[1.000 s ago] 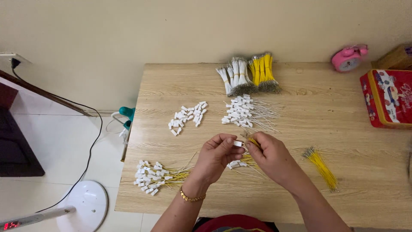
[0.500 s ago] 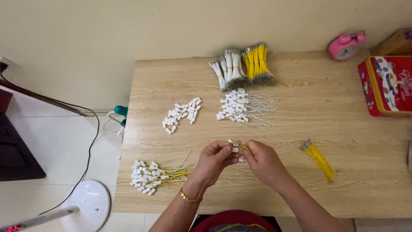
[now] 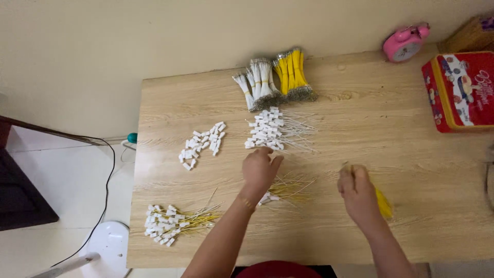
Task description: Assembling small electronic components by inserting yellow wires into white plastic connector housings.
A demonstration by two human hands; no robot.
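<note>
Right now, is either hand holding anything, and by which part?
The left hand reaches palm down to the pile of white connectors with wires; no hold shows. The right hand covers the loose yellow wires, touching their near ends; a grip cannot be told.

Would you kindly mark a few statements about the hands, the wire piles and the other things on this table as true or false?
1. The left hand reaches toward the pile of white-wired connectors. True.
2. The right hand is at the loose yellow wires. True.
3. The pink alarm clock stands at the near left corner of the table. False: it stands at the far edge, towards the right.
4. The red tin lies beside the plain white connectors. False: the tin is at the right edge, the connectors on the left half.
5. Bundles of white and yellow wires lie at the far edge. True.
</note>
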